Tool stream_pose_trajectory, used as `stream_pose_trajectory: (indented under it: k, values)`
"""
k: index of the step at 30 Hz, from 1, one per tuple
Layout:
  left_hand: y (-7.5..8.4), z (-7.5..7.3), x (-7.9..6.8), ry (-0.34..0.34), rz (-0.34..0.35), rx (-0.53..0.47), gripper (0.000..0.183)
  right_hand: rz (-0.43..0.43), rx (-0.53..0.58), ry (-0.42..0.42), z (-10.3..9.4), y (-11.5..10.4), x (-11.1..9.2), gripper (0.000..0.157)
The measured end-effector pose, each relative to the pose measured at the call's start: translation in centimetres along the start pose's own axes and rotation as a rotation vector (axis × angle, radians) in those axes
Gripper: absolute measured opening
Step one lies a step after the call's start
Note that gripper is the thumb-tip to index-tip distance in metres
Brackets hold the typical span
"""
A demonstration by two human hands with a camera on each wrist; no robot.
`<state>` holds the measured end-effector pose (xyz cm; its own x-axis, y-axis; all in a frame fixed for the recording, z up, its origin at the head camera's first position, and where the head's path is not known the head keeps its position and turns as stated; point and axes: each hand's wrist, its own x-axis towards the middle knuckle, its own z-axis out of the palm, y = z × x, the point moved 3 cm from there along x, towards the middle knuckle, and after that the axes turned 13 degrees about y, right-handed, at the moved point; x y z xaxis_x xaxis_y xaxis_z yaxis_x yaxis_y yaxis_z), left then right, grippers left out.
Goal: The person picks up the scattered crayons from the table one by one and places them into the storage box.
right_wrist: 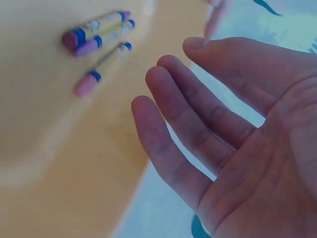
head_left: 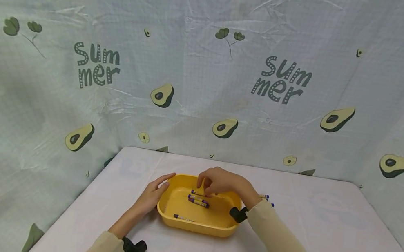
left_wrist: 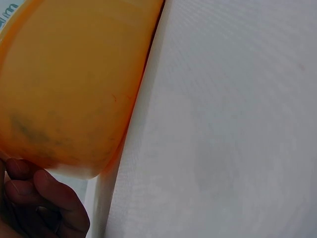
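Observation:
A yellow tray stands on the table. My left hand holds its left rim; in the left wrist view, curled fingers press against the tray's wall. Over the tray's back right part hovers my right hand, fingers pointing down. Its fingers are loosely bent and spread in the right wrist view, with nothing between them. Close by on the tray floor lie several crayons in yellow wrappers with blue bands; the right wrist view shows crayons with pink and dark red ends.
One more crayon lies by the tray's front wall. Further crayons lie on the white table right of the tray, partly hidden by my right forearm. A printed cloth hangs behind the table and along its sides.

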<state>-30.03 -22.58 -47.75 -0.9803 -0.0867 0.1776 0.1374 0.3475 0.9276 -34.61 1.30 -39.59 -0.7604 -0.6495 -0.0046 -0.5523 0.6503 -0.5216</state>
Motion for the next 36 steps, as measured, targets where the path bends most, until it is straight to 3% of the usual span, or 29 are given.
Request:
stream_pose_trajectory:
  k: [8,19,28,36]
  values:
    - [0.1,0.2,0.0,0.01,-0.004,0.0,0.043,-0.038,-0.075,0.083,-3.0,1.1,-3.7,0.017]
    - [0.3,-0.1,0.0,-0.007,-0.001,0.003,0.043,-0.05,-0.037,0.186,-6.0,4.4,-9.9,0.016]
    - [0.4,-0.1,0.0,-0.009,-0.023,-0.013,0.043,-0.012,0.003,0.267,-4.6,8.6,-13.8,0.014]
    - [0.4,0.0,-0.1,-0.005,-0.016,-0.014,0.044,0.019,-0.055,0.355,-2.7,10.9,-15.8,0.014]
